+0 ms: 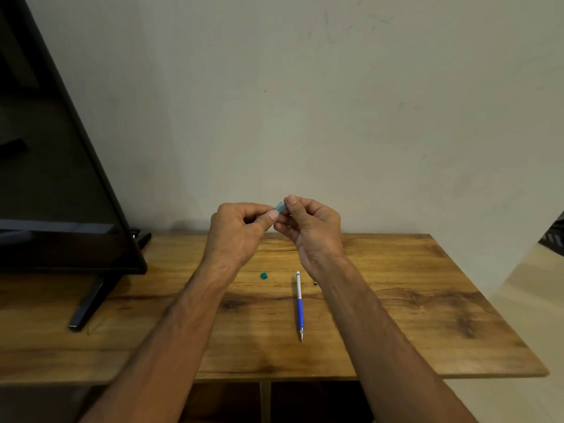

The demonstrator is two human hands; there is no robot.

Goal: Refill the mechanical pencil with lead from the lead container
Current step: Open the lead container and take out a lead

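Note:
Both my hands are raised above the wooden table (396, 315), pinching a small translucent teal lead container (279, 206) between them. My left hand (238, 230) grips it with thumb and forefinger from the left. My right hand (308, 224) holds it from the right; most of the container is hidden by fingers. On the table lies the mechanical pencil (300, 303), white with a blue grip, tip towards me. A small teal cap (264, 275) rests to its left. A tiny dark piece (314, 283) lies just right of the pencil's top end, partly behind my right wrist.
A black flat screen (61, 178) on a slanted foot (91, 303) stands on the table's left part. A plain wall rises right behind the table. The table's right edge drops off to a pale floor (525, 300).

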